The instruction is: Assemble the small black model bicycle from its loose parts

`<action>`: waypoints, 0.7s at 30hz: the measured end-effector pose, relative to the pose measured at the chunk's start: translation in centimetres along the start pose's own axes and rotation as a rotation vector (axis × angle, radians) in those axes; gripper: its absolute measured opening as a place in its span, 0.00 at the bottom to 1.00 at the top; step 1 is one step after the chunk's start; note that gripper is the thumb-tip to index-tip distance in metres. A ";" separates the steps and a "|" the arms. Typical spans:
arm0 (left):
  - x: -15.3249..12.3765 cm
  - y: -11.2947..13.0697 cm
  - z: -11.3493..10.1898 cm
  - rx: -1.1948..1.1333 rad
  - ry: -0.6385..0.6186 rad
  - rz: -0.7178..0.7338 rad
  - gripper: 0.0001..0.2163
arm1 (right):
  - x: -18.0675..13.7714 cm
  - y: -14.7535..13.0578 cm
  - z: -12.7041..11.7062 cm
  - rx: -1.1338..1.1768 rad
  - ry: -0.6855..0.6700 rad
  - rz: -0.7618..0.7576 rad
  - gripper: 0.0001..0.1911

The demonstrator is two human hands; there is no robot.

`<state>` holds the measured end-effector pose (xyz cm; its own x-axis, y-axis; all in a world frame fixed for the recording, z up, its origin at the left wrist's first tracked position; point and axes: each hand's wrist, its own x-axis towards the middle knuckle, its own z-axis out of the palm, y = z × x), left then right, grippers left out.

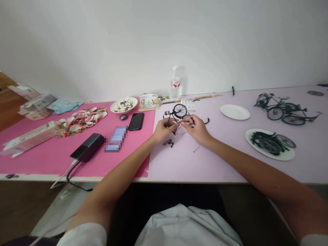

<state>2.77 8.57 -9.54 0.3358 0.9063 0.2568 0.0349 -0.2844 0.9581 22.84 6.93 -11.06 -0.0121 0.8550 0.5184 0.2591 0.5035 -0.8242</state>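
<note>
Both hands meet over the pale sheet, working on a small black model bicycle point(180, 111) whose wheel points up and away from me. My left hand point(164, 131) is closed around the frame. My right hand point(194, 127) pinches at the frame's near side, fingertips almost touching the left ones; whatever lies between them is too small to make out. Beside the left hand lie small black parts point(170, 143). A thin pin-like piece point(196, 149) rests below the right hand, and a curved black part point(207, 120) lies just beyond it.
Right: assembled model bicycles point(275, 111), a white plate point(235, 112) and a plate with bicycle parts point(270, 155). Left, on pink: a phone point(136, 121), power bank point(88, 147), bowl point(124, 105) and petal-like pieces point(82, 121). A bottle point(175, 85) stands by the wall.
</note>
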 end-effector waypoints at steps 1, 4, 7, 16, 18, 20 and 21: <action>0.0 0.0 0.0 0.003 -0.003 0.003 0.22 | 0.0 0.1 0.0 0.015 0.006 0.013 0.25; 0.0 0.2 0.0 0.015 0.005 0.001 0.20 | 0.1 0.0 0.1 0.072 0.015 0.035 0.25; 0.0 0.2 0.1 0.023 0.026 -0.004 0.18 | 0.0 -0.4 0.1 0.089 0.010 0.025 0.25; 0.3 -0.2 0.1 0.031 0.026 0.020 0.18 | -0.3 -0.7 0.3 0.021 -0.010 0.038 0.24; 0.4 -0.3 0.1 0.024 0.019 0.028 0.19 | -0.2 -0.7 0.3 0.019 -0.006 0.041 0.24; 0.4 -0.3 0.1 0.017 0.009 0.021 0.19 | -0.2 -0.6 0.3 0.012 -0.001 0.040 0.24; 0.4 -0.3 0.1 0.013 0.007 0.013 0.19 | -0.2 -0.6 0.3 0.012 -0.001 0.043 0.24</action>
<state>3.04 9.02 -9.75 0.3301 0.9045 0.2700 0.0433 -0.3002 0.9529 22.38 6.50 -10.70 -0.0024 0.8761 0.4822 0.2481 0.4676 -0.8484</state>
